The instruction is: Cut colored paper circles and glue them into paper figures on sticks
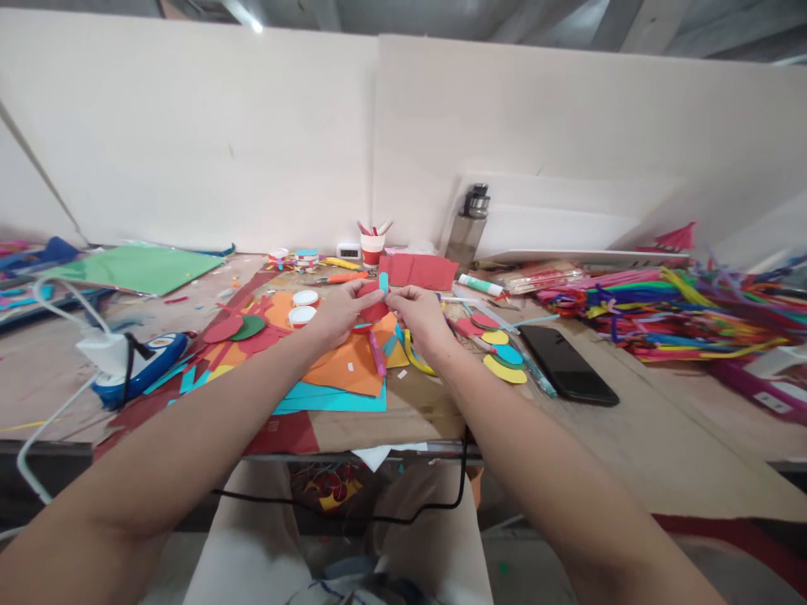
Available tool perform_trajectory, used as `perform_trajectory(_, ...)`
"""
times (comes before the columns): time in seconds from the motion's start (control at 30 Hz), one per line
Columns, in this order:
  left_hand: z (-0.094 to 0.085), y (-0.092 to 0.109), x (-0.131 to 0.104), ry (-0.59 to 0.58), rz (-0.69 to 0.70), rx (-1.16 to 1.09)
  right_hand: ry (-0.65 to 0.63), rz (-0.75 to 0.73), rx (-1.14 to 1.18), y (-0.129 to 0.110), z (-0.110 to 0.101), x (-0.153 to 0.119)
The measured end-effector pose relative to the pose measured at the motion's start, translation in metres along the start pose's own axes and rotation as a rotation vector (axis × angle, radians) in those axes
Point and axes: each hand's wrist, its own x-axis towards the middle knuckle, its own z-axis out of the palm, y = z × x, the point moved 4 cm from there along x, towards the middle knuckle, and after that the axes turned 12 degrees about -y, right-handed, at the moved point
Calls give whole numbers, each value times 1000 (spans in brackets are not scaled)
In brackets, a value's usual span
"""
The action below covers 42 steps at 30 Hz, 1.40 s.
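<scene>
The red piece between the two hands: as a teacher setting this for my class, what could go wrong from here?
The blue strip could shift out of line on the red piece, since the fingers of the left hand and right hand crowd close around it. The loose yellow circle near the right forearm might get brushed away. The black cable hanging over the legs could snag.

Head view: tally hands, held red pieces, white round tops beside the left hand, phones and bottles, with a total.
Left hand and right hand: 2
Held red piece: 1
White round tops: 2
Phone: 1
Bottle: 1
Total: 7
</scene>
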Motion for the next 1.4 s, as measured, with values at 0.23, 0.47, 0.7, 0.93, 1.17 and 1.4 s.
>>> perform_trajectory(0.23,-11,3,2,127,40,33,-111,-45,-136,-3,12,-1)
perform_trajectory(0.47,-20,13,2,134,20,59,230,-240,-697,-48,-51,0)
perform_trajectory(0.7,-11,10,1,27,-22,54,3,-171,-452,-28,-38,8)
perform_trajectory(0.93,-1,6,-1,-48,-96,62,-194,-198,-373,-23,-9,1)
perform_trajectory(1.17,-2,6,0,-39,-4,225,-113,-42,-202,-9,-10,5)
perform_trajectory(1.4,-16,7,1,80,35,361,-80,111,-98,-7,-10,4)
